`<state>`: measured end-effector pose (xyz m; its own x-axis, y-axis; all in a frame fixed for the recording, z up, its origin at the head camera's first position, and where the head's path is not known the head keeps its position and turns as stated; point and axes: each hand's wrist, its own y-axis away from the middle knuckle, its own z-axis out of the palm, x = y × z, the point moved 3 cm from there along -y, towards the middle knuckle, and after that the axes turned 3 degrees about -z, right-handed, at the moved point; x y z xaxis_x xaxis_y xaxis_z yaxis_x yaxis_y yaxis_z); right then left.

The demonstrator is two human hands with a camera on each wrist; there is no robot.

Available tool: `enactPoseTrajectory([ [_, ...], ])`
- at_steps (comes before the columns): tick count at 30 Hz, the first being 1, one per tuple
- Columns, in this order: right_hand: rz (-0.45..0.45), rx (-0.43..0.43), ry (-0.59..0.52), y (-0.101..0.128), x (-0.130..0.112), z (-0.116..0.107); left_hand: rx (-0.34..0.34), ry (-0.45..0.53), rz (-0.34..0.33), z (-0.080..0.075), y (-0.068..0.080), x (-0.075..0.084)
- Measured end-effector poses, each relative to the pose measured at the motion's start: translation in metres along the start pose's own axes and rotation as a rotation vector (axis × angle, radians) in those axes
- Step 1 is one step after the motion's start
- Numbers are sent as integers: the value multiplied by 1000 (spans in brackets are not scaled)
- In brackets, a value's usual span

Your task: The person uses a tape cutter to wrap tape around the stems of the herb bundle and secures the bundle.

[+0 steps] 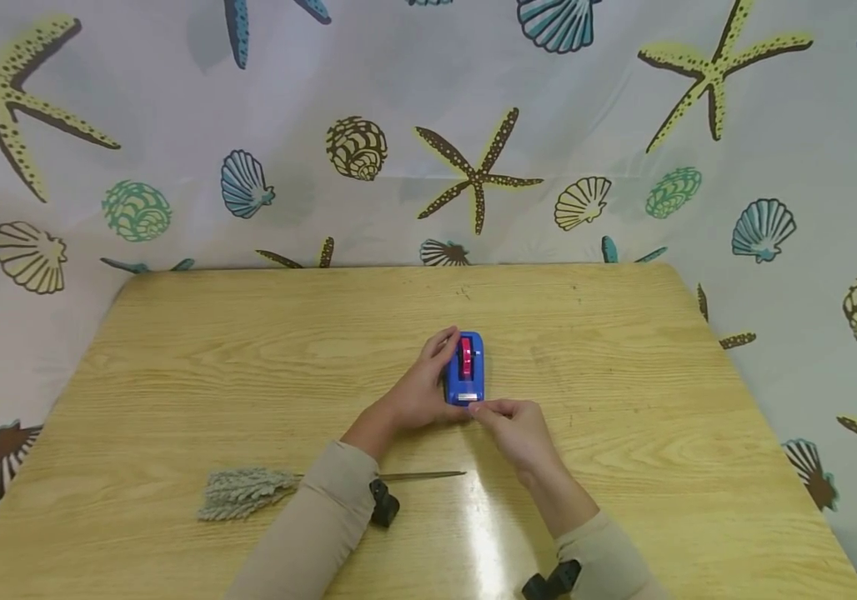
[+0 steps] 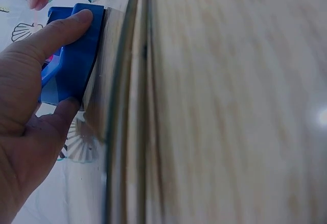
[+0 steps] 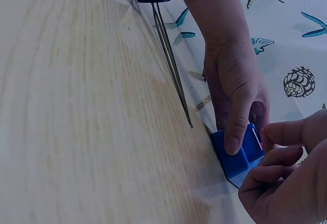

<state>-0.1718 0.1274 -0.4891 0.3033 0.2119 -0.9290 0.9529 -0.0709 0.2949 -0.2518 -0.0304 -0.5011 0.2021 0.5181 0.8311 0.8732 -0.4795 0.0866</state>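
Note:
A blue tape dispenser (image 1: 476, 387) with a roll of pink-red tape (image 1: 466, 358) stands on the wooden table. My left hand (image 1: 417, 392) grips it from the left side; in the left wrist view the thumb lies across its blue front (image 2: 84, 50). At the dispenser's near end, by the toothed cutter (image 3: 257, 137), my right hand (image 1: 520, 437) pinches the tape's end between thumb and forefinger. A short, faint pink strip of tape (image 2: 36, 17) shows below those fingertips in the left wrist view.
A dried plume (image 1: 244, 493) with a long thin stem (image 1: 428, 476) lies on the table (image 1: 248, 350), passing under my left forearm. Behind and beside the table hangs a white cloth (image 1: 368, 75) printed with shells and starfish.

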Motion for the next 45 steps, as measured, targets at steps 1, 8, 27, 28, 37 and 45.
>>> enactPoseTrajectory([
  [1, 0, 1, -5, 1, 0, 0, -1, 1, 3, 0, 0, 0],
  [8, 16, 6, -10, 5, 3, 1, -9, 13, -10, 2, 0, 1],
  [27, 27, 5, 12, 14, 7, 0, -3, 22, -7, 1, -4, 2],
  [28, 28, 5, 13, 15, 7, 0, -4, 21, -8, 1, -4, 2],
  [37, 24, 8, 2, 21, 8, 0, -11, 25, -25, 2, -6, 2],
  [45, 24, -7, -9, 27, 13, 3, -6, -14, -47, 1, -2, 2],
])
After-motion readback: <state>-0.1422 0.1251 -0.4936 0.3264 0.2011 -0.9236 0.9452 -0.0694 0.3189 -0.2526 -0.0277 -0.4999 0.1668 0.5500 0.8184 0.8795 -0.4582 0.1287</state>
